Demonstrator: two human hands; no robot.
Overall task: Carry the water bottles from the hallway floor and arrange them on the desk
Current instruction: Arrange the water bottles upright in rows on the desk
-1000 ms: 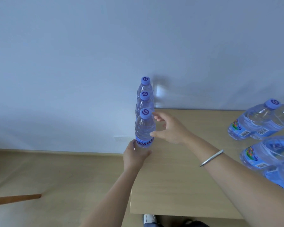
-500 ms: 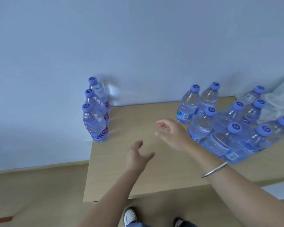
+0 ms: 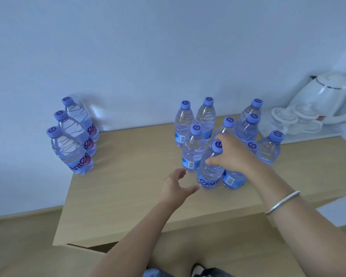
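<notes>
The right hand (image 3: 231, 154) had its fingers and thumb curled round the shoulder of the nearest bottle (image 3: 210, 168), just under its purple cap (image 3: 217, 145), so that bottle was in its grip while its base appeared to sit on the desk (image 3: 128, 196). The bottle stood upright, its long axis vertical, at the front edge of the cluster of bottles (image 3: 224, 136) that stood crowded behind and to the right of the grip, some touching one another. The left hand (image 3: 177, 183) hovered just beside the bottle's lower left, fingers spread and loosely curved, holding nothing and apparently not quite touching the label. Well apart to the left of the grip, across a stretch of bare desk, a row of three bottles (image 3: 74, 136) stood in line from the wall toward the desk's front edge. Judging from that, the coming move would likely carry the gripped bottle leftward to extend or parallel that row; the right hand was the one on it, with the left nearer the destination. The right palm hid the bottle behind it, leaving little more than a cap and a label, so the exact count in the cluster was hard to settle. Farther right of the grip a white kettle (image 3: 328, 96) and some cups (image 3: 296, 118) sat on a tray, partly blurred and cut by the frame edge.
</notes>
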